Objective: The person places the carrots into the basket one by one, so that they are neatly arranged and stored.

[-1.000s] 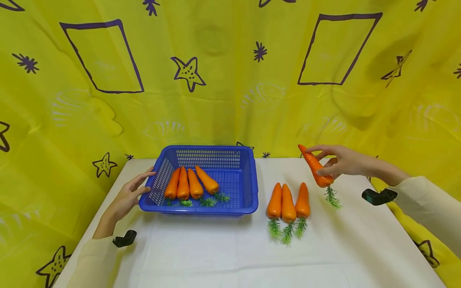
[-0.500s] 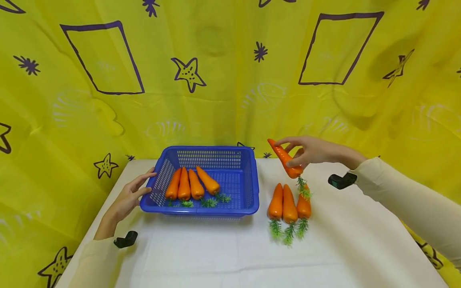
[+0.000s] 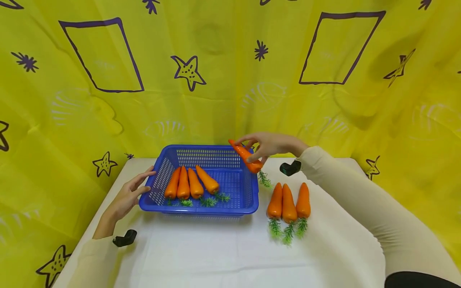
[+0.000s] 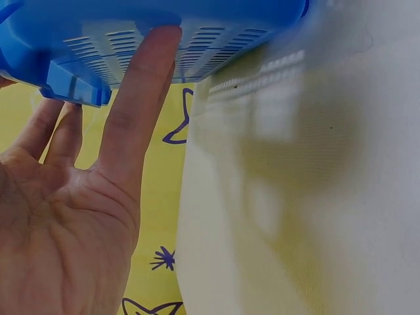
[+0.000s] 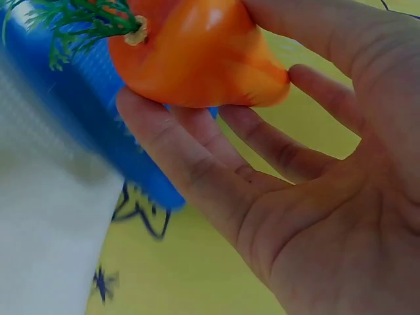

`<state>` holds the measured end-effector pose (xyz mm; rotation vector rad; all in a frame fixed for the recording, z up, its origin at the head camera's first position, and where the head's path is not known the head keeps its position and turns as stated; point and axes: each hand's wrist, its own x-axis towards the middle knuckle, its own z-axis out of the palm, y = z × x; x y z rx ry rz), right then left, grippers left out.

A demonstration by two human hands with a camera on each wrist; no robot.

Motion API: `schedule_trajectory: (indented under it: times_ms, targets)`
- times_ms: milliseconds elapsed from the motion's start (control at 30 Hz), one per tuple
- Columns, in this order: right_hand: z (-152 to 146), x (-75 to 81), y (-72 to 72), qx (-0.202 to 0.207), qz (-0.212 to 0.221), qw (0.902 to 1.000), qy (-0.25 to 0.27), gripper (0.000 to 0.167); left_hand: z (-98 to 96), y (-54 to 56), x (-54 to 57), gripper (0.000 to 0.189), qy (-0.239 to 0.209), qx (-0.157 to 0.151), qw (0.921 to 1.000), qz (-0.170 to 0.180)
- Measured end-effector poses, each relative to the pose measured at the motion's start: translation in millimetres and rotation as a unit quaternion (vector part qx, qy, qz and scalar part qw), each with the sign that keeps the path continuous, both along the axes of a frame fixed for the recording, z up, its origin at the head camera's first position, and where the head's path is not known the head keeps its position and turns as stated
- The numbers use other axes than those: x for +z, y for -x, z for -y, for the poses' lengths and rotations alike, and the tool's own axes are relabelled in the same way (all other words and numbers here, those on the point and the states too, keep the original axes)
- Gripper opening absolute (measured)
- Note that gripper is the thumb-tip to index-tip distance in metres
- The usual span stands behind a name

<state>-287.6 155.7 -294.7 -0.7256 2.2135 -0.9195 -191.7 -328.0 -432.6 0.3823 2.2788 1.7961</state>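
Carrot, farther left now — in the pinching right hand, away from its palm

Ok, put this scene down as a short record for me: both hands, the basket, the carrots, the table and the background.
Left hand: touching the left end of the blue basket
Right hand: holding one orange carrot, seen over the basket's right rim in the head view
In the basket: four carrots, side by side
On the table: three carrots right of the basket, the rightmost slightly apart
Carrots in view: eight
Table covering: white cloth
Background: yellow cloth with dark drawings
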Motion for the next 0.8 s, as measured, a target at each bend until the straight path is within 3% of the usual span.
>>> schedule_trajectory:
  times_ms: [333, 567, 800]
  targets:
    - [62, -37.8, 18.0, 0.012, 0.049, 0.9987, -0.007, 0.07, 0.7, 0.9, 1.0, 0.054, 0.002, 0.001, 1.0, 0.005]
    - [86, -68.6, 29.9, 0.004, 0.076, 0.9968, -0.025, 0.068, 1.5, 1.0, -0.8, 0.053, 0.002, -0.001, 1.0, 0.002]
    - [104, -87.4, 36.2, -0.009, 0.117, 0.9924, -0.037, 0.069, 1.1, 0.4, 0.1, 0.052, 0.009, -0.001, 0.9999, -0.007]
